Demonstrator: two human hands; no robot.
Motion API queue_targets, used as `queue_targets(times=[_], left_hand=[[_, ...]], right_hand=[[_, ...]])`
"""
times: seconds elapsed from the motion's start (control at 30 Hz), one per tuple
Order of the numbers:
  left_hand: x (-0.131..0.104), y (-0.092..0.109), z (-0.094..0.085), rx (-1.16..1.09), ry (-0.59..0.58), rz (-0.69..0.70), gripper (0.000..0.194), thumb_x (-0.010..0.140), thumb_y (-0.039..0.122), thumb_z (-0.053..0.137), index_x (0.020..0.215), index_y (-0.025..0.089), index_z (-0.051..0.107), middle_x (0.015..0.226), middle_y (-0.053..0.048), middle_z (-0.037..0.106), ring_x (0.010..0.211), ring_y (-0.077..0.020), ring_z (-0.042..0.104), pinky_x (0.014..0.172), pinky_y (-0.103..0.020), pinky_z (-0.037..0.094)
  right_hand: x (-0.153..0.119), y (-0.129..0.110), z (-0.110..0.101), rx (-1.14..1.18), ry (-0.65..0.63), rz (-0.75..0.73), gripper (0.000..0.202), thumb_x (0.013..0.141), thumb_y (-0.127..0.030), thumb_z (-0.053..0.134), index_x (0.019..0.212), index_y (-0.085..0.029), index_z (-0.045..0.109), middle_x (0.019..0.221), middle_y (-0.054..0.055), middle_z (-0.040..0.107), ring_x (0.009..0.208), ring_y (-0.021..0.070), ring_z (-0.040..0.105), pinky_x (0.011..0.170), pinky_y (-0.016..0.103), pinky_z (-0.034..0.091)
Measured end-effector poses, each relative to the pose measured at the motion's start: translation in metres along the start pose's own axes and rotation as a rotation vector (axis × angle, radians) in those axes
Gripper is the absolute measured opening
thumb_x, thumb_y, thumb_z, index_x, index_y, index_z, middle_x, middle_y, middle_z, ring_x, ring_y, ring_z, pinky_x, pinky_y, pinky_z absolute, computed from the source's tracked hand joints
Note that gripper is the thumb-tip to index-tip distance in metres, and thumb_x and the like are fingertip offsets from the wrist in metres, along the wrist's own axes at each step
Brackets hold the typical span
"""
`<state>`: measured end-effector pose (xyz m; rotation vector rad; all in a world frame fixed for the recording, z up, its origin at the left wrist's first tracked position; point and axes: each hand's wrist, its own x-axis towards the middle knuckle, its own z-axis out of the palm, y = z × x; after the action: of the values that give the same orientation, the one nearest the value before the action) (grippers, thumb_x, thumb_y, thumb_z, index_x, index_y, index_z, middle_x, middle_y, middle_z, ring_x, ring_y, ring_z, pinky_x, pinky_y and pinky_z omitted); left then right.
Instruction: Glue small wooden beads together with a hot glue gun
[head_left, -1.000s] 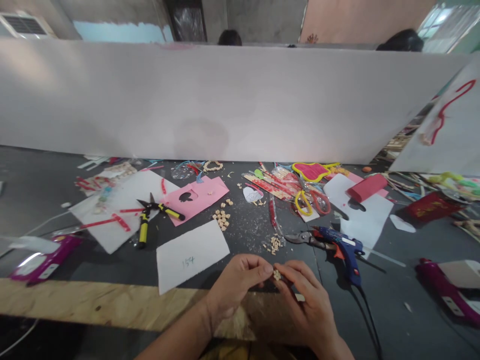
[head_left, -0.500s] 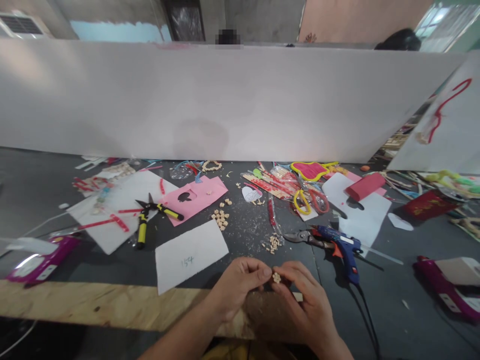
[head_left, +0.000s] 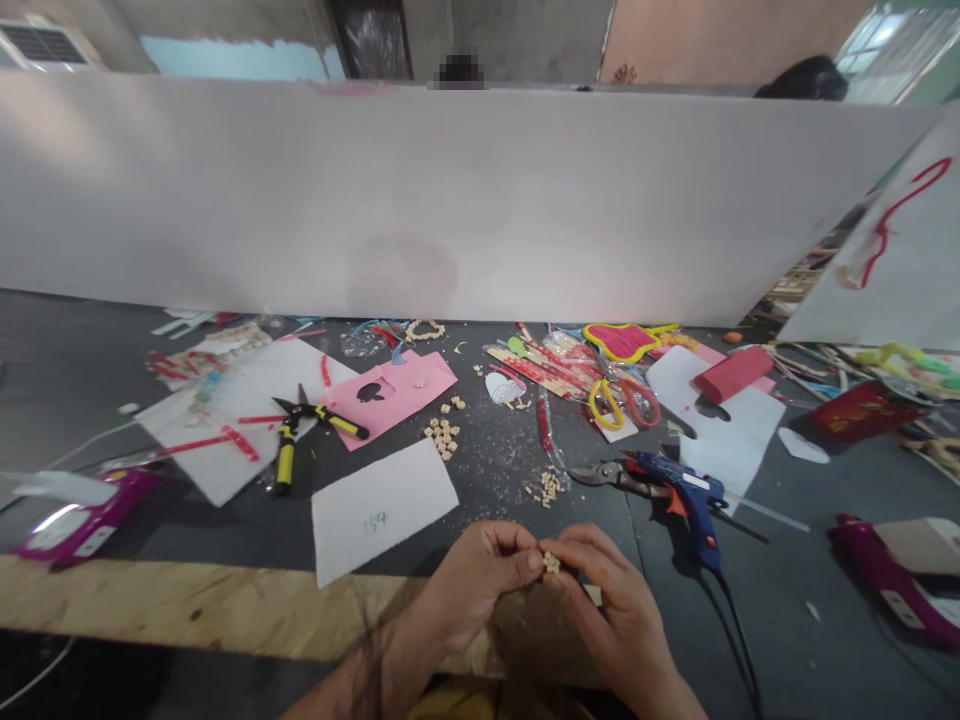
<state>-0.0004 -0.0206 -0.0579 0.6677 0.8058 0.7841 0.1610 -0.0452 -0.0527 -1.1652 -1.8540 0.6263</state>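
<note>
Dark desk (head_left: 495,540), pale wood strip (head_left: 187,610) along its near edge. At the near left corner lay a purple device (head_left: 94,520). Then black-and-yellow pliers (head_left: 285,455), handles splayed, partly over white paper (head_left: 214,465). Next, a white card (head_left: 386,515) near the wood strip, pink paper (head_left: 405,385) beyond it, and beside both a cluster of beige pieces (head_left: 444,438). Left hand (head_left: 476,585) at the near edge: thumb and forefinger pressed together at the left side of a small flower-shaped piece (head_left: 551,563); could not tell whether they gripped it. Right hand (head_left: 619,595) pinched that piece between thumb and fingers, above the near edge. A heap of short pale bits (head_left: 550,488) lay beyond it. Rightward, a blue glue gun (head_left: 697,510), then a red can (head_left: 862,410) toward the right edge.
</note>
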Motion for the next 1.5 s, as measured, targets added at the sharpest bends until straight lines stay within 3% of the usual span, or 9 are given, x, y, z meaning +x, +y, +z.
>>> queue_targets(times=[0.17,0.3,0.53,0.73,1.17,1.5], left_hand=[[-0.0007,0.0029,-0.0007,0.069,-0.019,0.010,0.033,0.063,0.043,0.074,0.062,0.011,0.066,0.053,0.002,0.051,0.052,-0.0078,0.039,0.053,-0.021,0.027],[-0.0007,0.0054,0.0037,0.015,-0.013,-0.002,0.031,0.060,0.039,0.077,0.059,0.011,0.065,0.053,0.001,0.052,0.051,-0.0074,0.040,0.052,-0.021,0.026],[-0.0022,0.0056,0.0076,-0.010,0.014,-0.020,0.027,0.059,0.034,0.078,0.064,0.010,0.067,0.055,0.000,0.055,0.052,-0.0069,0.040,0.053,-0.021,0.026],[-0.0011,0.0037,0.0048,0.012,0.012,0.015,0.028,0.059,0.035,0.078,0.063,0.010,0.066,0.054,0.002,0.051,0.053,-0.0076,0.038,0.054,-0.021,0.026],[0.0003,-0.0006,0.0034,-0.009,0.032,0.032,0.025,0.061,0.032,0.078,0.062,0.011,0.066,0.055,0.002,0.054,0.053,-0.0067,0.040,0.054,-0.020,0.028],[-0.0026,0.0038,0.0055,0.024,0.028,0.028,0.023,0.064,0.031,0.075,0.067,0.010,0.068,0.061,-0.001,0.060,0.057,-0.0087,0.046,0.058,-0.021,0.034]], right_hand=[[0.0011,0.0001,-0.0034,-0.015,-0.037,-0.024,0.029,0.084,-0.015,0.051,0.110,-0.023,0.062,0.091,0.005,0.061,0.085,0.0153,0.061,0.072,0.024,0.053],[-0.0005,0.0008,-0.0044,-0.057,-0.041,-0.020,0.033,0.083,-0.015,0.052,0.115,-0.023,0.057,0.096,0.006,0.061,0.087,0.0154,0.061,0.074,0.024,0.052],[-0.0001,0.0008,-0.0024,-0.081,0.044,-0.035,0.015,0.081,-0.016,0.056,0.094,-0.022,0.060,0.085,0.004,0.062,0.078,0.0152,0.061,0.068,0.024,0.052],[-0.0003,-0.0010,-0.0034,-0.104,-0.022,-0.024,0.020,0.084,-0.015,0.052,0.101,-0.022,0.058,0.090,0.005,0.063,0.083,0.0149,0.061,0.071,0.024,0.052],[-0.0010,0.0006,-0.0005,-0.075,-0.023,-0.023,0.022,0.085,-0.015,0.050,0.103,-0.023,0.059,0.089,0.005,0.063,0.084,0.0155,0.061,0.072,0.025,0.052],[-0.0026,0.0061,0.0009,-0.189,-0.055,-0.063,0.035,0.085,-0.015,0.050,0.118,-0.024,0.054,0.098,0.006,0.061,0.090,0.0157,0.060,0.077,0.026,0.052]])
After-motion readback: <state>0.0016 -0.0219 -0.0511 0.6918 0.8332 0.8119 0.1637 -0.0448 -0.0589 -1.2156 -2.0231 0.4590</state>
